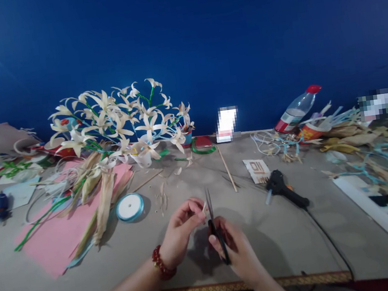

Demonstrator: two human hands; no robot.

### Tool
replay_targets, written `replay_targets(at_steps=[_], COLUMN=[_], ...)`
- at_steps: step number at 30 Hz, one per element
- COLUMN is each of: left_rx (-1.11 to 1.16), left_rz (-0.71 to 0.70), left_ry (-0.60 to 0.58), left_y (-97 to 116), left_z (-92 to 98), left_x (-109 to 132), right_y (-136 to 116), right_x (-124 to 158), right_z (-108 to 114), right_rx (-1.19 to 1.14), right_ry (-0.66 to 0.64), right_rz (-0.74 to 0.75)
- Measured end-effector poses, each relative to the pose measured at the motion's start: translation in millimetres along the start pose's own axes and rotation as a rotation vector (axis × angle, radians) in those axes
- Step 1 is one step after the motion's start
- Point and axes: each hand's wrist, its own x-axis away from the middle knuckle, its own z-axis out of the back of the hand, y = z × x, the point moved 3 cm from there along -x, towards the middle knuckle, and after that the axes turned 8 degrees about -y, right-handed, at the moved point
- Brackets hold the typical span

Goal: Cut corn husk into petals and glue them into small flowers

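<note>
My left hand, with a red bead bracelet at the wrist, pinches a small pale strip between thumb and fingers. It looks like a bit of dried husk, though it is too small to be sure. My right hand grips black-handled scissors with the blades pointing away from me. The blades are close beside the strip; whether they touch it I cannot tell. A ribbon spool lies left of my hands, near a few thin husk slivers.
White husk flowers stand at the back left. Dried husks lie on pink paper. To the right are a black glue gun with its cord, a plastic bottle and a white power strip. A thin stick lies ahead.
</note>
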Motion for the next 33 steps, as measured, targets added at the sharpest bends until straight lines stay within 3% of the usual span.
replay_targets(at_steps=[15, 33], left_rx=[0.1, 0.09], left_rz=[-0.002, -0.024], left_ry=[0.017, 0.0], left_y=[3.9, 4.7], left_z=[-2.4, -2.4], left_x=[2.9, 2.2], right_y=[4.9, 7.0], right_x=[1.0, 1.7], right_z=[-17.4, -17.2], right_rx=[-0.094, -0.173], right_ry=[-0.088, -0.074], right_rz=[-0.058, -0.092])
